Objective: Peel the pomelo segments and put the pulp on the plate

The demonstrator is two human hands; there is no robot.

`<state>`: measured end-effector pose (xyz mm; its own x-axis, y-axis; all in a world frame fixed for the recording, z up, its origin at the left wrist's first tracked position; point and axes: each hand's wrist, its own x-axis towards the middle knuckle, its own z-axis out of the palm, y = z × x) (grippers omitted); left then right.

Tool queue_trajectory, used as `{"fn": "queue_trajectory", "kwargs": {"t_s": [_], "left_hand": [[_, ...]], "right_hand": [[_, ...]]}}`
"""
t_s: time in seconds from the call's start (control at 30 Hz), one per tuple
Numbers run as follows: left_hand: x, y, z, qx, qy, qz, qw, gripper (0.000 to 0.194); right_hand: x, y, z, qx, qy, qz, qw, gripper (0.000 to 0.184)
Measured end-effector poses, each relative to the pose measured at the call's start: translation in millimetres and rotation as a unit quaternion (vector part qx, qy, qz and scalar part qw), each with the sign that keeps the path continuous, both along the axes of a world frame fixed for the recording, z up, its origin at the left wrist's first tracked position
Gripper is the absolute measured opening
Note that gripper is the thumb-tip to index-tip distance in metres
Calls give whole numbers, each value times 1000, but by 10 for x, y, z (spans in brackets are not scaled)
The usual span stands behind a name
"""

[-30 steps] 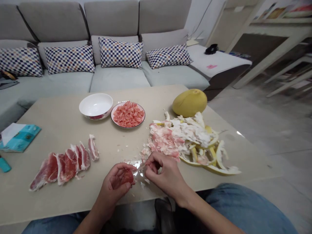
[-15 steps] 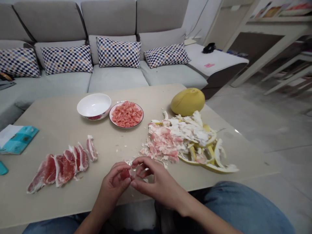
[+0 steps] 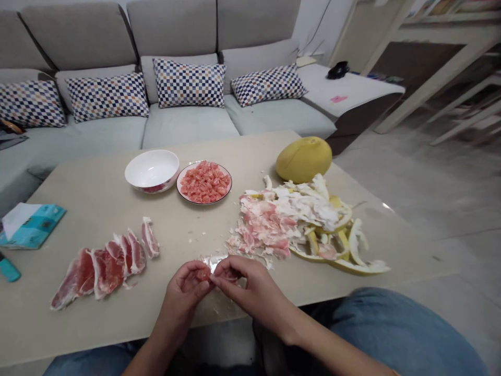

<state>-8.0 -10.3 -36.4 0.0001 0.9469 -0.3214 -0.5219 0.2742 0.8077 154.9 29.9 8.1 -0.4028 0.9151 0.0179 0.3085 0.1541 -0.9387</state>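
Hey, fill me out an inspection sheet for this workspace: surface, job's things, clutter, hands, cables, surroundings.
Surface: beige table, pale scraps scattered across its middle.
Job's things: piece of red pulp in hand; row of fruit segments at left; dark-rimmed plate heaped with pulp pieces; white bowl beside it; yellow fruit at right.
Clutter: pile of peel and membrane; blue packet and teal object at far left.
Hands: left hand holds the pulp; right hand meets it, grip unclear.
Cables: thin dark line, probably a cable, on the wall.
Surroundings: grey sofa, checkered cushions, side table.
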Motion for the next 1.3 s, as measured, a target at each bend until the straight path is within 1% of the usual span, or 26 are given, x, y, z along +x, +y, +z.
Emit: {"fn": "queue_trajectory", "kwargs": {"t_s": [0.2,0.3,0.53,0.67,0.8,1.0,1.2,1.3], "left_hand": [[22,-11,-20,6,25,37,999,31],[45,-28,1,-2,13,44,999,31],[46,-49,123,-43,-78,23,996,32],[17,-56,85,-47,-110,26,992,30],[-2,-64,29,-46,-129,35,990,32],[-9,-65,16,-46,-136,49,988,36],[-28,-41,3,-47,-139,77,986,35],[-45,-30,3,-45,-141,86,985,34]], "right_hand": [[11,-30,-25,70,-23,10,997,8],[19,-36,-5,77,-31,-3,997,9],[7,-22,50,13,-12,-24,1000,9],[4,-13,69,-17,-7,-26,999,10],[10,-3,67,-36,1,-28,999,10],[19,20,58,-96,19,-27,995,10],[21,35,39,-170,73,-14,983,12],[25,37,14,-194,108,-14,975,13]]}}
